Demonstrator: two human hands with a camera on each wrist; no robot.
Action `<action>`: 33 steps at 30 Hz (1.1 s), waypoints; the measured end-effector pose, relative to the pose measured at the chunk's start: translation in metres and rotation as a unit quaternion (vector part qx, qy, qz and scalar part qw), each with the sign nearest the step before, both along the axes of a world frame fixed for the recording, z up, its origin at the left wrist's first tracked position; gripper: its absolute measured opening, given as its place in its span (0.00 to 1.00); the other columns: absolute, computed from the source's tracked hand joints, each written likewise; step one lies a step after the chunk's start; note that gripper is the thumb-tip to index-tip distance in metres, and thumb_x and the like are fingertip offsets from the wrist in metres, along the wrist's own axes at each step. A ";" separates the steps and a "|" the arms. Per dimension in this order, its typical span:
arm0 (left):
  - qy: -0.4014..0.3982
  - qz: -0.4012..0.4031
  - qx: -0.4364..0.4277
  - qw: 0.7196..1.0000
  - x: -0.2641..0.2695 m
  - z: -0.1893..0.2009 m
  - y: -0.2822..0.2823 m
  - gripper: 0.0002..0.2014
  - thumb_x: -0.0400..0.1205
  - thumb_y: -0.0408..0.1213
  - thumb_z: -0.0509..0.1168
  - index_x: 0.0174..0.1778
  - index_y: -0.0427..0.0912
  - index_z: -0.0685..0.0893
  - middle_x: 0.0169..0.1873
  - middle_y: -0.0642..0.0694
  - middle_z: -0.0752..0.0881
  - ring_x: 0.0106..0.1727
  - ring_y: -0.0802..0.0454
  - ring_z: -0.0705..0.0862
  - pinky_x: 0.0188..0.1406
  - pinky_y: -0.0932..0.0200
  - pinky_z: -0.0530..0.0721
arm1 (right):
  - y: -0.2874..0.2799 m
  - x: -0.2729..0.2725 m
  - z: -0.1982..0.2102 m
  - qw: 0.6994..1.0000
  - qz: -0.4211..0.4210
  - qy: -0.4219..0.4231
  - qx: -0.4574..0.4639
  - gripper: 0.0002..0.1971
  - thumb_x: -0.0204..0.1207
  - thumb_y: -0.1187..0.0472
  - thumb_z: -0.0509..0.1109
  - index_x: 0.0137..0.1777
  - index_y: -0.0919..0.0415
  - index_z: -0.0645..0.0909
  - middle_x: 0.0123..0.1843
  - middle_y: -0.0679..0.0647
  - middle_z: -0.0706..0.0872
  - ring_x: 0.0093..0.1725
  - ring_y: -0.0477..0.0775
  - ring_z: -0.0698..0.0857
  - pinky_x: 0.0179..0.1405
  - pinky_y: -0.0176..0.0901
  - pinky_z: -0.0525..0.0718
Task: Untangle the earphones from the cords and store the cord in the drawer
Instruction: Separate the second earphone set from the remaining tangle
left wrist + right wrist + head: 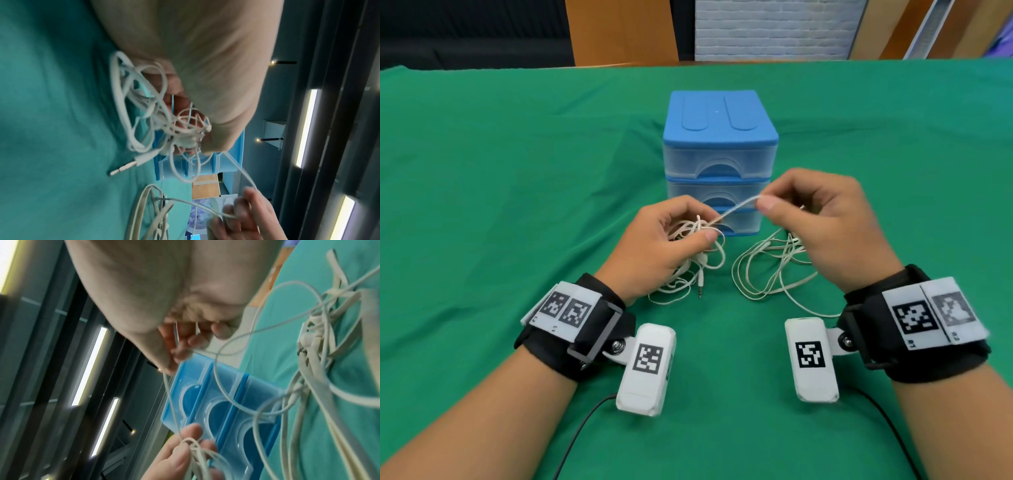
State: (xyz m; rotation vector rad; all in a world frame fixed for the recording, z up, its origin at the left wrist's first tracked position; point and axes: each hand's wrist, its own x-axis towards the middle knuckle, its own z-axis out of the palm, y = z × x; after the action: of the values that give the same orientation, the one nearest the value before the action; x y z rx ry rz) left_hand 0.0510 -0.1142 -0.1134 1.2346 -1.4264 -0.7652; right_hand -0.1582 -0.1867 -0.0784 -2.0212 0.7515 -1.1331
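My left hand grips a tangled bundle of thin white earphone wire, and a jack plug hangs from it to the cloth. My right hand pinches one strand, which is pulled taut between the two hands. Under the right hand a looser pile of cream cords lies on the table. The left wrist view shows the bundle and the jack plug below my left hand. The right wrist view shows my right hand holding the strand, with flat cords beside it.
A small blue-topped unit of three clear drawers stands just behind the hands, all its drawers pushed in. Green cloth covers the whole table. Black cables from the wrist cameras trail toward the near edge.
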 end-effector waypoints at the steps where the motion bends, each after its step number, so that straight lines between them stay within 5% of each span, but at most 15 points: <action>1: 0.018 0.003 0.004 1.000 0.000 0.000 0.001 0.06 0.81 0.28 0.73 0.53 0.35 0.87 0.40 0.36 0.90 0.39 0.51 0.88 0.38 0.57 0.85 | -0.002 -0.002 0.001 0.999 -0.024 -0.038 -0.002 0.05 0.78 0.66 0.75 0.42 0.66 0.86 0.33 0.54 0.83 0.34 0.48 0.76 0.37 0.42 0.76; 8: 0.096 -0.002 -0.008 0.995 -0.001 0.000 -0.001 0.04 0.82 0.26 0.71 0.50 0.35 0.86 0.42 0.34 0.87 0.40 0.49 0.82 0.41 0.59 0.84 | -0.003 0.000 0.000 0.985 -0.104 -0.136 -0.032 0.08 0.78 0.64 0.73 0.43 0.69 0.85 0.38 0.70 0.86 0.37 0.65 0.79 0.42 0.53 0.78; 14: 0.215 0.014 -0.027 0.976 0.000 0.000 -0.001 0.07 0.77 0.24 0.72 0.50 0.36 0.89 0.51 0.34 0.90 0.50 0.42 0.86 0.54 0.50 0.86 | -0.001 -0.001 0.006 0.971 -0.147 -0.179 -0.063 0.06 0.78 0.64 0.72 0.41 0.53 0.84 0.37 0.61 0.84 0.39 0.56 0.79 0.43 0.53 0.78; 20: 0.260 0.035 -0.039 0.964 0.000 0.000 0.000 0.07 0.81 0.18 0.66 0.48 0.31 0.87 0.46 0.37 0.91 0.39 0.48 0.88 0.42 0.59 0.88 | -0.002 -0.004 0.007 0.951 -0.194 -0.228 -0.074 0.08 0.77 0.63 0.72 0.39 0.49 0.82 0.39 0.60 0.85 0.41 0.57 0.80 0.45 0.55 0.79; 26: 0.250 0.026 0.001 0.968 0.001 -0.001 -0.003 0.16 0.81 0.15 0.57 0.48 0.38 0.86 0.39 0.46 0.87 0.29 0.55 0.78 0.30 0.65 0.74 | 0.001 -0.001 0.007 0.948 -0.176 -0.265 -0.029 0.09 0.76 0.66 0.68 0.37 0.54 0.80 0.37 0.63 0.84 0.37 0.57 0.82 0.38 0.36 0.77; 33: 0.023 0.017 0.057 0.998 -0.005 0.000 -0.002 0.26 0.76 0.15 0.53 0.52 0.45 0.89 0.42 0.41 0.80 0.29 0.53 0.72 0.28 0.64 0.71 | 0.003 0.000 0.010 0.933 -0.139 -0.333 0.017 0.08 0.80 0.67 0.60 0.40 0.55 0.73 0.33 0.56 0.89 0.33 0.62 0.87 0.35 0.42 0.74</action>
State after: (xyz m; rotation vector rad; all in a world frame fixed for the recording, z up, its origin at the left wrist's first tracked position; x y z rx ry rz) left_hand 0.0458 -0.1167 -0.1132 1.3167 -1.3379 -0.8562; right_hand -0.1580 -0.1833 -0.0689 -1.3709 0.6954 -1.8188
